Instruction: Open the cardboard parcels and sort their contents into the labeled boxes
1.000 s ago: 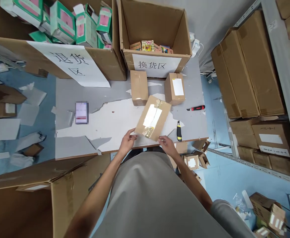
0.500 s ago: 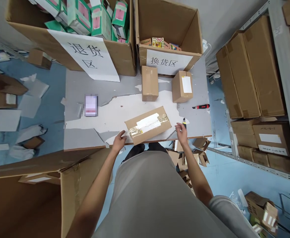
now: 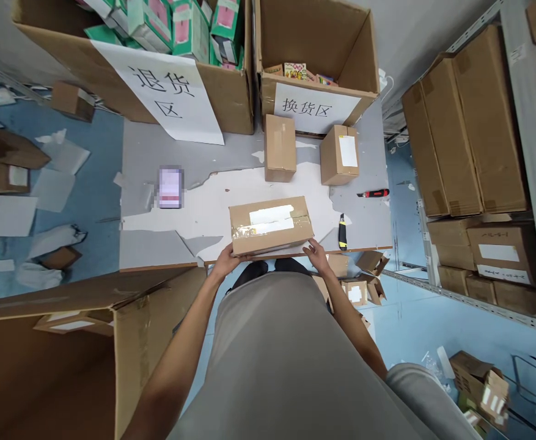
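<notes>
A long taped cardboard box (image 3: 268, 243) with torn white labels on top lies near the table's front edge, its near side facing me. My left hand (image 3: 228, 260) grips its near left corner, fingers partly hidden beneath the box. At the near right corner, my right hand (image 3: 316, 254) holds the box with its fingertips. Just right of that hand lies a black and yellow box cutter (image 3: 342, 232). Two smaller cardboard boxes, one plain (image 3: 280, 150) and one with a white label (image 3: 336, 160), stand farther back on the table.
A red and black box cutter (image 3: 374, 193) lies at the table's right. A blurred-out phone-shaped item (image 3: 170, 187) is at left. Two large open cartons, one with green boxes (image 3: 189, 36), the other with small colourful packs (image 3: 295, 71), line the back. A shelf (image 3: 515, 91) stands right.
Both hands have moved in to the box's near corners and taken hold of it. The box has turned nearly square to the table edge, and its near side now shows.
</notes>
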The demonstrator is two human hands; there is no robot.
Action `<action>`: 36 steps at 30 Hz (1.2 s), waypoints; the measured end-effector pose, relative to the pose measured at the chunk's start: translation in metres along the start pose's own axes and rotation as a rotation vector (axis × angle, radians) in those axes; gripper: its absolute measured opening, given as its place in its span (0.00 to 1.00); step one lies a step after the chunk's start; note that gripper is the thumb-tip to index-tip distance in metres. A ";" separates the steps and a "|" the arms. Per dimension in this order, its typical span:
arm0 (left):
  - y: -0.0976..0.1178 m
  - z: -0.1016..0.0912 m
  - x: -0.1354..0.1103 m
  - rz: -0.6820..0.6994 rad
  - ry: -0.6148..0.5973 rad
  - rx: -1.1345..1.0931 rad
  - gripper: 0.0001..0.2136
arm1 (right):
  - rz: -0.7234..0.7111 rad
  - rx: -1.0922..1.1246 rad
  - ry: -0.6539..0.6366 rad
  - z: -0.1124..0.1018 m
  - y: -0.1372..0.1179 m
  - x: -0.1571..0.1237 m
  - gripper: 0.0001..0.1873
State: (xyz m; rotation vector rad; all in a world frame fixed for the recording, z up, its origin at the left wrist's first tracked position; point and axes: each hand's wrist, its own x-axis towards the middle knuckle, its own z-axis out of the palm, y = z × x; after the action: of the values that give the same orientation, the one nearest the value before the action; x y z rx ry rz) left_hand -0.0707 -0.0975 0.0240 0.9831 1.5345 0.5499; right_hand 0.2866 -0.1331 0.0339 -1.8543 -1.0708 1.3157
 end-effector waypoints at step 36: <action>0.033 0.009 -0.008 0.018 0.295 -0.011 0.17 | -0.012 -0.001 0.060 -0.005 -0.003 0.016 0.24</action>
State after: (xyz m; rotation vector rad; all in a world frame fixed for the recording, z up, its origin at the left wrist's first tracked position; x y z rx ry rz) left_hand -0.0532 -0.0881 0.0529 0.9388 1.7817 0.7409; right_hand 0.2931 -0.1175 0.0311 -1.8738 -1.0501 1.2445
